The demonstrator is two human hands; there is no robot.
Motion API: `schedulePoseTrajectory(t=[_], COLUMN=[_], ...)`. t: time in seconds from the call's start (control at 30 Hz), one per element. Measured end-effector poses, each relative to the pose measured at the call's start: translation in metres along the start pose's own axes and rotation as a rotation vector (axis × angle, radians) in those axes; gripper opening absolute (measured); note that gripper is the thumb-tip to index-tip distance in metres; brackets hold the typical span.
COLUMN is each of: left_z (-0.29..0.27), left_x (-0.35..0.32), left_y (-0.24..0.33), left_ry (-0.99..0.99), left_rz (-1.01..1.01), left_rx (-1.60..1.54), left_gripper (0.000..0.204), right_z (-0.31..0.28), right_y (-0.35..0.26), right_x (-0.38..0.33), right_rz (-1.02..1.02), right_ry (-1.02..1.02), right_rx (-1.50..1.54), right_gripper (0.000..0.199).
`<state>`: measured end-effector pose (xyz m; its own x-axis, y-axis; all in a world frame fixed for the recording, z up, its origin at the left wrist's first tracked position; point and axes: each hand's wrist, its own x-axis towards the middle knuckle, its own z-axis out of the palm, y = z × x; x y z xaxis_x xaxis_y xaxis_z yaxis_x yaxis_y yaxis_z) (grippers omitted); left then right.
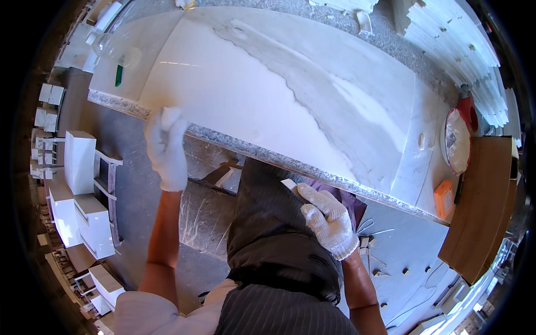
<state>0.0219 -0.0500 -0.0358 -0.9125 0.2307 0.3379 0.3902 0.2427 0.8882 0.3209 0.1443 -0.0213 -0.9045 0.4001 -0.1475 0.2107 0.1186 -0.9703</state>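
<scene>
A pale marble slab (251, 72) with grey veins lies in front of me, its rough grey edge (245, 148) facing my body. My left hand (166, 148), in a white knit glove, is at this edge on the left with its fingers curled in. Whatever may be inside that grip is hidden. Lower and to the right, my gloved right hand (329, 220) is closed on a small flat white piece (289, 185), which sticks out past the thumb and fingers. This hand is below the slab's near edge, in front of my dark clothing.
At the slab's left end are a clear bottle (127, 56) and a green strip (119, 76). A red-rimmed bowl (458, 142), an orange tool (444, 199) and a brown box (480, 206) crowd the right end. White slabs (446, 50) are stacked behind; white blocks (80, 162) stand left.
</scene>
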Motion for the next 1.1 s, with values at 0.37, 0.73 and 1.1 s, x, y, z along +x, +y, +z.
schedulePoseTrajectory(t=[0.37, 0.73, 1.1], left_z=[-0.042, -0.053, -0.039], left_x=[0.167, 0.196, 0.108], left_y=[-0.061, -0.100, -0.059], left_ry=[0.339, 0.191, 0.278], left_rz=[-0.026, -0.143, 0.070], left_rx=[0.283, 0.663, 0.453], left_gripper=[0.047, 0.055, 0.062], right_z=[0.010, 0.001, 0.006], right_y=[-0.005, -0.019, 0.000], right_x=[-0.008, 0.006, 0.003], right_rz=[0.277, 0.455, 0.118], right_ry=[0.026, -0.180, -0.122], right_rx=[0.416, 0.580, 0.343], right_gripper=[0.050, 0.052, 0.021])
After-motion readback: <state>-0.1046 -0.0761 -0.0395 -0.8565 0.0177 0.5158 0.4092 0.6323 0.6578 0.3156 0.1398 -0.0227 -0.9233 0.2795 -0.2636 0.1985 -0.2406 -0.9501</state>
